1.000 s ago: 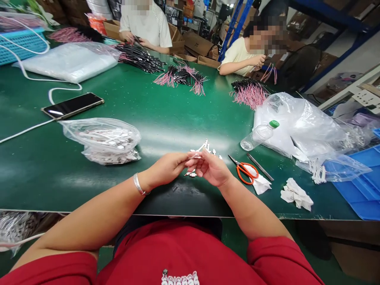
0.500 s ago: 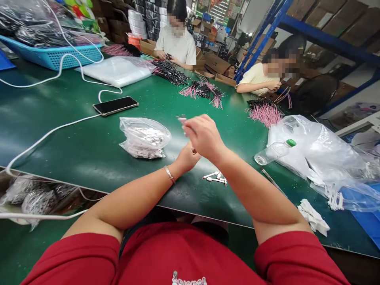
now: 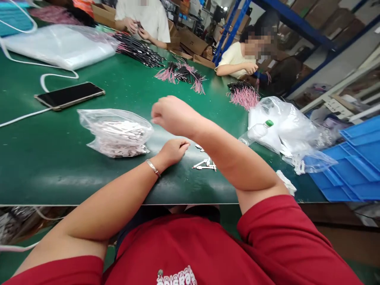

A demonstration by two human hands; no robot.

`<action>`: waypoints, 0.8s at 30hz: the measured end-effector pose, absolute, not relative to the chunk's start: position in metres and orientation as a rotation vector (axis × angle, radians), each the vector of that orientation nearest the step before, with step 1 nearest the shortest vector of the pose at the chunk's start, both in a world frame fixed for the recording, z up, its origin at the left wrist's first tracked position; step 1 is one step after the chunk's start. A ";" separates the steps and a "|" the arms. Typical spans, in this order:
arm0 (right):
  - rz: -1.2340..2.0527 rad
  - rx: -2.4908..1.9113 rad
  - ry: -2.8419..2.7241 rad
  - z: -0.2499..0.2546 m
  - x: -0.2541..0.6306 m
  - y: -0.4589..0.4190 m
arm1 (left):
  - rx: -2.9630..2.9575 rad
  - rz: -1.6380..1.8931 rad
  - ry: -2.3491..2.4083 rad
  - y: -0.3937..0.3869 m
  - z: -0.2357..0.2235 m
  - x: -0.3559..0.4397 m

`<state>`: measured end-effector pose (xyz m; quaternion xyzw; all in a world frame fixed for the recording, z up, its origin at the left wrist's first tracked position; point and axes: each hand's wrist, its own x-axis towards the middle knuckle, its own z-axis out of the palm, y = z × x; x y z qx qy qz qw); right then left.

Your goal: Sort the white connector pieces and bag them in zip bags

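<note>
My right hand hovers above the table just right of an open clear plastic bag. Its fingers are curled downward, and anything in them is hidden. The bag is filled with many small white parts. Below it and slightly right, my left hand is closed over the table, thumb against the fingers; I cannot make out what it grips. Several short white pieces with reddish tips lie on the table right of my left hand, with a few more partly behind my right forearm.
On the green table lie a phone, a white plastic package and bundles of black and pink wires. To the right are a bottle, plastic bags and blue bins. Two people sit across the table.
My right hand has moved left towards the bag; the small grey-tipped piece it held is no longer visible. My hands have come apart. The camera view has shifted right.
</note>
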<state>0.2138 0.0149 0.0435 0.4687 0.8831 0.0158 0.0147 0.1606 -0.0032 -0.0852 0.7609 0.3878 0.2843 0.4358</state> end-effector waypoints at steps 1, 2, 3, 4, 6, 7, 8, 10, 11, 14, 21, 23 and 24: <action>0.012 1.472 2.688 0.045 0.237 0.008 | 1.952 0.662 0.989 -0.004 -0.087 0.162; -0.028 1.515 2.583 0.045 0.260 -0.001 | 2.018 0.615 1.005 -0.005 -0.088 0.162; -0.063 1.568 2.464 0.042 0.283 -0.012 | 2.091 0.571 1.004 -0.007 -0.090 0.163; -0.100 1.622 2.351 0.037 0.304 -0.023 | 2.167 0.532 0.980 -0.009 -0.091 0.164; -0.170 1.680 2.208 0.020 0.338 -0.046 | 2.326 0.449 0.887 -0.016 -0.092 0.169; -0.199 1.670 2.205 0.009 0.350 -0.058 | 2.416 0.405 0.841 -0.020 -0.092 0.173; -0.209 1.643 2.238 -0.002 0.359 -0.069 | 2.506 0.363 0.804 -0.024 -0.091 0.178; -0.151 1.571 2.354 -0.025 0.367 -0.089 | 2.670 0.289 0.773 -0.033 -0.088 0.188; -0.086 1.548 2.399 -0.035 0.367 -0.098 | 2.740 0.250 0.778 -0.037 -0.086 0.193; 0.109 1.515 2.451 -0.057 0.359 -0.120 | 2.868 0.098 0.836 -0.047 -0.077 0.203; 0.019 1.544 2.460 -0.053 0.352 -0.124 | 2.452 0.176 0.988 -0.041 -0.078 0.193; -0.220 1.785 2.473 -0.049 0.356 -0.114 | 2.000 0.300 1.010 -0.034 -0.082 0.186; -0.423 1.966 2.476 -0.048 0.358 -0.110 | 1.762 0.366 0.998 -0.030 -0.083 0.182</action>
